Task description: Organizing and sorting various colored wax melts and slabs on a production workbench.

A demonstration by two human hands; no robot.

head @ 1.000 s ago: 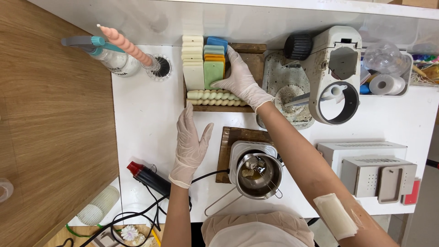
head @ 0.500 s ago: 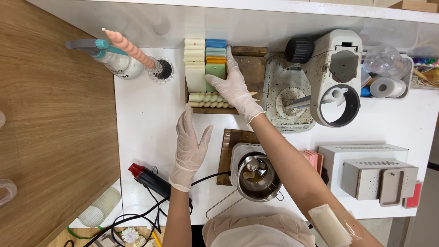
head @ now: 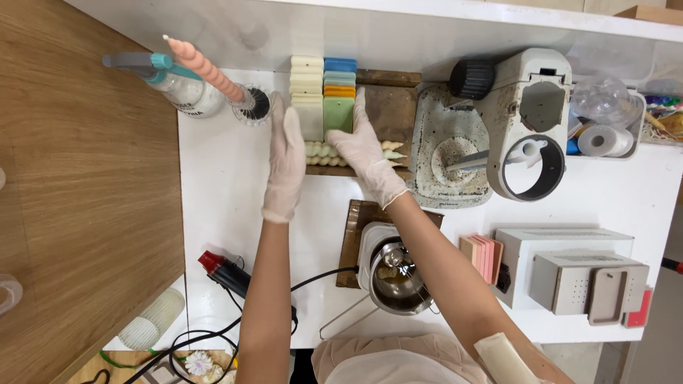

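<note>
Head view, white worktable (head: 220, 185). Both hands gloved. Left hand (head: 286, 160) flat, fingers extended and together, pressed against the left side of the stack of cream slabs (head: 306, 89); nothing gripped. Right hand (head: 364, 153) likewise flat and open, fingers laid along the right edge of the green slab (head: 337, 114) and over the wooden board (head: 388, 107) beneath. The slab block sits between the two palms, at 12 o'clock from the person; blue and orange slabs (head: 339, 78) lie at its far end. A row of pale twisted candles (head: 321, 151) lies across the board's near edge, touching both hands. At 10 o'clock from the left hand, a pink spiral candle (head: 203, 67) tilts in a glass holder (head: 250, 105), beside a spray bottle (head: 178, 85). At 6 o'clock from the right hand, a metal melting pot (head: 398, 274).
</note>
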